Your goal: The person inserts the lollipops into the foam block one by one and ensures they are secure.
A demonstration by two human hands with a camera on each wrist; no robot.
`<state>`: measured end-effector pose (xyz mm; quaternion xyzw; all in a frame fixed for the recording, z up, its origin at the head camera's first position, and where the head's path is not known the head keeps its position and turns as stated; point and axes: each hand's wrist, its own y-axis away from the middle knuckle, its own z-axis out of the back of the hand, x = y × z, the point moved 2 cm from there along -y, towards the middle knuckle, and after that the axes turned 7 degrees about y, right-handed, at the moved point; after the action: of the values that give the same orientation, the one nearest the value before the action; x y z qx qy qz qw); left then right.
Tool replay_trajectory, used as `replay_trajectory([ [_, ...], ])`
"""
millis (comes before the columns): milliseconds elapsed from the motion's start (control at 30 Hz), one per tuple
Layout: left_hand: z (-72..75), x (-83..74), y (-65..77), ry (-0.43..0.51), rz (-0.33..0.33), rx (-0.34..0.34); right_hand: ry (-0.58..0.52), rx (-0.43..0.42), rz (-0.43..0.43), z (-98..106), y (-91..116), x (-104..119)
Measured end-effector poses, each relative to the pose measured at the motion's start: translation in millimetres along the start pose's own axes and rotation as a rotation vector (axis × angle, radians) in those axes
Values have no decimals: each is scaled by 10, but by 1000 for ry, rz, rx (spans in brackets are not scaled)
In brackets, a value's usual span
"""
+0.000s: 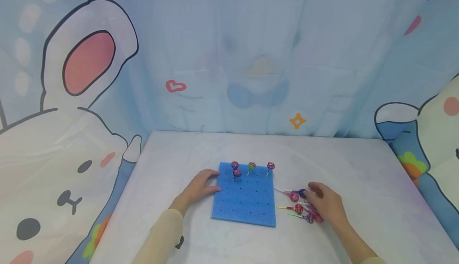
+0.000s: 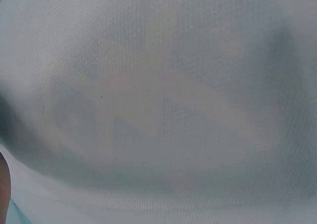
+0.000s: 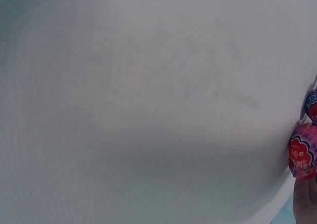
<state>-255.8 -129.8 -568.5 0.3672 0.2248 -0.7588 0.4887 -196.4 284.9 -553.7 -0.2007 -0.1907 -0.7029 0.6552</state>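
Observation:
A blue foam board (image 1: 244, 200) with rows of small holes lies on the table. Several wrapped lollipops stand in its far part, among them a green one (image 1: 252, 166) and one near the far right corner (image 1: 270, 166). My left hand (image 1: 197, 187) touches the board's left edge, thumb and fingers spread apart. To the right of the board, several loose lollipops (image 1: 298, 208) lie in a pile. Over the pile's right side is my right hand (image 1: 327, 203), fingers bent loosely near a dark purple lollipop (image 1: 302, 193). A pink-wrapped lollipop (image 3: 302, 152) shows beside a finger in the right wrist view.
A white cloth covers the table (image 1: 179, 148). Behind it hangs a light blue curtain (image 1: 229, 56) with cartoon prints. The left wrist view shows mostly pale cloth (image 2: 158, 110).

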Motion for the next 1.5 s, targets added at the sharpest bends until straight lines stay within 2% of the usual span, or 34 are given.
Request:
replay_trajectory([
  [267, 4, -1, 2, 4, -3, 3, 59, 45, 27, -33, -28, -9],
  [533, 2, -7, 1, 9, 11, 5, 69, 76, 28, -72, -40, -37],
  [833, -7, -2, 1, 3, 22, 2, 73, 68, 46, -105, -41, -20],
  [1033, -11, -2, 5, -5, 30, 5, 44, 51, 20, -112, -34, -23],
  [1267, 3, -17, 12, -2, 17, 0, -1, -10, -7, -127, -44, -41],
  [1500, 9, -24, 10, -8, 12, 6, -24, -6, -36, -118, -44, -39],
])
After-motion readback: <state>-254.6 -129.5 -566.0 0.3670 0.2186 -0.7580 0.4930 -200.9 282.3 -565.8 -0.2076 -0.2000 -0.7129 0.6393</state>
